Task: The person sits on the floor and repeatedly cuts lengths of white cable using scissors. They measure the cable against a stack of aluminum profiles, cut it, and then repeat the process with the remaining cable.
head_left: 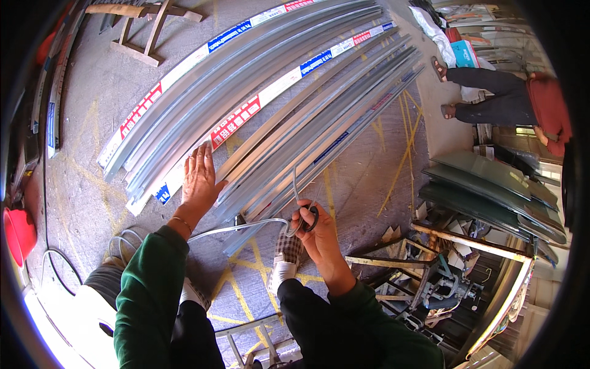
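Aluminium profiles (289, 111), long and silvery, lie in a loose bundle on the concrete floor (92, 184), running from just in front of the person up and away to the right; several carry white wrapping strips printed in red and blue. The left hand (200, 178) lies flat and open on the near ends of the profiles, fingers stretched out together, palm down, gripping nothing; a thin bangle sits at its wrist above a green sleeve. The right hand (314, 224) is closed around the dark handles of a pair of scissors (302, 206), whose blades point upward against the lower edge of the bundle, so the tool's tip stands just above the fist and touches or nearly touches the profile ends; I cannot tell whether the blades are parted. A thin grey rubber strip (239, 226) runs from this fist leftward toward the left forearm, passing under the profile ends. The two hands are near each other, with the ends of the bundle between them. Below the right hand a checked shoe with a white toe rests on yellow floor markings. At the far right another person in dark trousers and a red top sits (522, 98) beside stacked dark glass panes (485, 184), well apart from the hands.
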A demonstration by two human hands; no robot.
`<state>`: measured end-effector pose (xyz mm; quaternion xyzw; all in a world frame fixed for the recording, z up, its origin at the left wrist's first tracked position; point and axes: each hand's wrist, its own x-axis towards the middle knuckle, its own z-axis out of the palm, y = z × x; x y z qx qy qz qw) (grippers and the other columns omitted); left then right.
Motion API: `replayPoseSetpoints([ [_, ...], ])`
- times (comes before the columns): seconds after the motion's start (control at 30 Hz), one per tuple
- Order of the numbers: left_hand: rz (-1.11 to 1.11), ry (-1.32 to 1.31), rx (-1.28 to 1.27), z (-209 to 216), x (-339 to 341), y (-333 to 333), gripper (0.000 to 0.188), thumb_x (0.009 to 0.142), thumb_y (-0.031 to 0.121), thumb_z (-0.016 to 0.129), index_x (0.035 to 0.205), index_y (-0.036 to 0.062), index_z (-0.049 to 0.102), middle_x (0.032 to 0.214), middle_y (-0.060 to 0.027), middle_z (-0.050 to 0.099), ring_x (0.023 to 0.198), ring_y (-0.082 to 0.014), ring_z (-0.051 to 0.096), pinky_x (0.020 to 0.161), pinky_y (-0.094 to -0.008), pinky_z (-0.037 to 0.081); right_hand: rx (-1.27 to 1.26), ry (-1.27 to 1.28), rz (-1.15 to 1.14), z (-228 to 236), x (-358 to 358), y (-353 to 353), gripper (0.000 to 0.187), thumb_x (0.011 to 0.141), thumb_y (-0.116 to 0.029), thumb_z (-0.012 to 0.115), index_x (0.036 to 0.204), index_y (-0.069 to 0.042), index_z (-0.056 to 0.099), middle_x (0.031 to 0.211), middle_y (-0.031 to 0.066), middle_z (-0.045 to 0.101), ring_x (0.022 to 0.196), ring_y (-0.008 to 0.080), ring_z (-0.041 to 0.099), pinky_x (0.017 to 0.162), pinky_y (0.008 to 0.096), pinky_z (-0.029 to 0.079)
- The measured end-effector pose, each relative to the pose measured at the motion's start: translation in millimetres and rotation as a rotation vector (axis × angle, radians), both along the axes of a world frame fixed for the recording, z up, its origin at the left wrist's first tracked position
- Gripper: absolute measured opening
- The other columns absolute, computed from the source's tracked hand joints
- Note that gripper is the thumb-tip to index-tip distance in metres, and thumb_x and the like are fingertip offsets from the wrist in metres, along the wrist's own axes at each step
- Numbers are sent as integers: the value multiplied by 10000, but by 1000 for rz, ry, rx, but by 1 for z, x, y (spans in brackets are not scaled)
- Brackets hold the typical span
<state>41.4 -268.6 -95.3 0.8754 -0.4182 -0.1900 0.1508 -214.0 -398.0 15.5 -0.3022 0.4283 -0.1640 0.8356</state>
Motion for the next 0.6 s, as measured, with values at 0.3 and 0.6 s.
replayPoseSetpoints([
  [0.3, -22, 35, -8, 8, 6, -11, 1130, 768, 295, 855, 1577, 17, 117, 1620, -221, 199, 1510, -372, 193, 1242, -465, 154, 23, -5, -3, -3, -1, -1, 235, 963, -130, 672, 1186, -71, 628, 919, 75, 678, 768, 160, 664, 578, 245, 511],
  [0.6, 34, 22, 87, 10, 14, -14, 1171, 741, 422, 846, 1564, -25, 143, 1590, -280, 217, 1489, -419, 212, 1213, -519, 176, 7, -5, 1, 1, 0, -3, 261, 956, -136, 686, 1200, -68, 623, 925, 65, 677, 787, 147, 659, 590, 228, 517],
])
